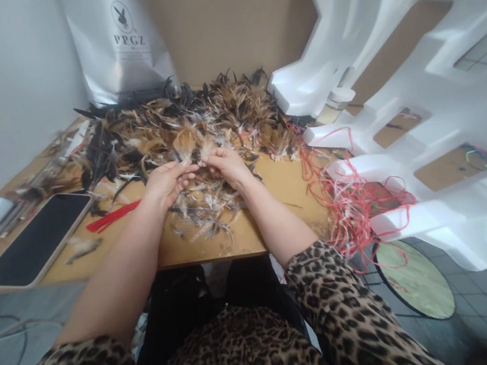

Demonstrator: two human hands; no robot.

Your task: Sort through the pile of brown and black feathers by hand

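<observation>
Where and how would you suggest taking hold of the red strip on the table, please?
I'd probably pinch the red strip by its left end, coming from the left: that end lies exposed on the table, while the other end meets the left forearm in this view.

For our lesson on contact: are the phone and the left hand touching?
Apart: the head view shows tabletop between the phone and the left hand.

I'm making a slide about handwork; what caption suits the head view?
Left hand and right hand close together at fluffy tan feathers over a yellow-brown table, tangled red strands to the right.
</observation>
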